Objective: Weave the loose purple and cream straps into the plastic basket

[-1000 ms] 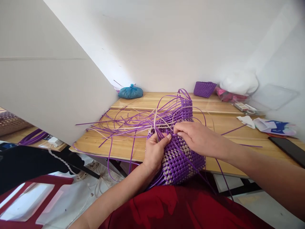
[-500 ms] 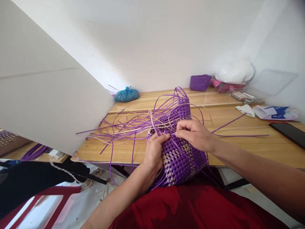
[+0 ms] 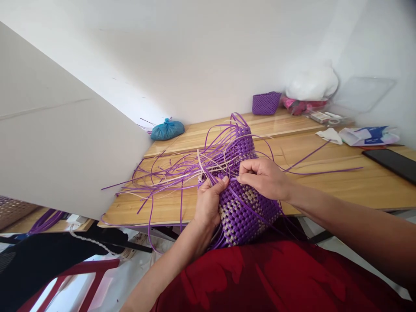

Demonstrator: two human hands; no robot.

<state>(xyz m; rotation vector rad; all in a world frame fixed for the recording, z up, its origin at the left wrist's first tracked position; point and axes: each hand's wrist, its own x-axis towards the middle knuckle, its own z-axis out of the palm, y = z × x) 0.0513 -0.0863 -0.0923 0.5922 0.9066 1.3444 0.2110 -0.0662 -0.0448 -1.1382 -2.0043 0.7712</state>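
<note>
A half-woven basket (image 3: 248, 212) of purple and beige plastic strips leans over the table's front edge against my lap. Many loose strips (image 3: 169, 173) fan out from its rim to the left across the wood. My left hand (image 3: 210, 197) grips the basket's edge, thumb pressed on top and the other fingers hidden behind the weave. Close beside it, my right hand (image 3: 261, 177) pinches a thin purple strip between thumb and forefinger at the rim. One long strip crosses down the basket's front below both hands.
The wooden table (image 3: 308, 195) carries a blue tied bag (image 3: 167, 129), a small purple basket (image 3: 266, 104), a white bag (image 3: 312, 83), a plastic packet (image 3: 370, 135) and a black phone (image 3: 391, 164). A white partition (image 3: 58, 130) stands at left, with a red chair frame (image 3: 92, 277) below.
The view has tilted slightly, shifting the things on the table. Both hands keep their holds at the basket's rim; the right has barely moved.
</note>
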